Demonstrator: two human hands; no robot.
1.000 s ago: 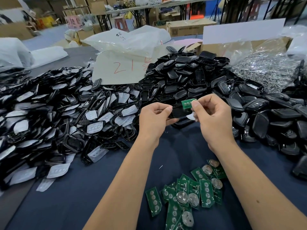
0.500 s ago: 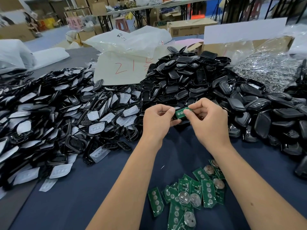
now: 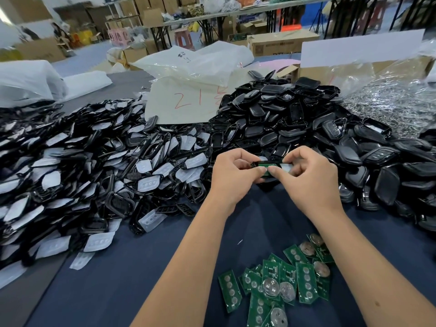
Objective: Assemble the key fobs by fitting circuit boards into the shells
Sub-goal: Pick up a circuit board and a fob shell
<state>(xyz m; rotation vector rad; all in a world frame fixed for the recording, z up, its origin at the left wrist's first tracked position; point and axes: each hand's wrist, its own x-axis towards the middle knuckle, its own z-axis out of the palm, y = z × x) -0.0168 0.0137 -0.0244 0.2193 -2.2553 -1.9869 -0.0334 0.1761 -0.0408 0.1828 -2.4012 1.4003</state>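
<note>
- Two hands meet over the far edge of the dark blue cloth tabletop (image 3: 146, 274): my left hand (image 3: 232, 174) curls round one end of a small black plastic fob shell (image 3: 254, 165), and my right hand (image 3: 306, 178) pinches the other end, its thumb tip pressing on the thin green circuit board (image 3: 267, 165) lying in the shell.
- Both pieces look feather-light. The board is stiff but thin, so I judge it would crack or shed parts if bent; I press near its edges, not its middle.
- Glossy plastic like this shell's seems slippery, so gripping the long rims is safest, squeezing lightly so that the walls do not bow and jam the board.
- Spare green boards with round silver contacts (image 3: 280, 279) lie in a loose heap near me; best lifted by their edges.
- Heaps of black shells (image 3: 295, 119) and of frames with translucent white button pads (image 3: 70, 166) lie beyond.
</note>
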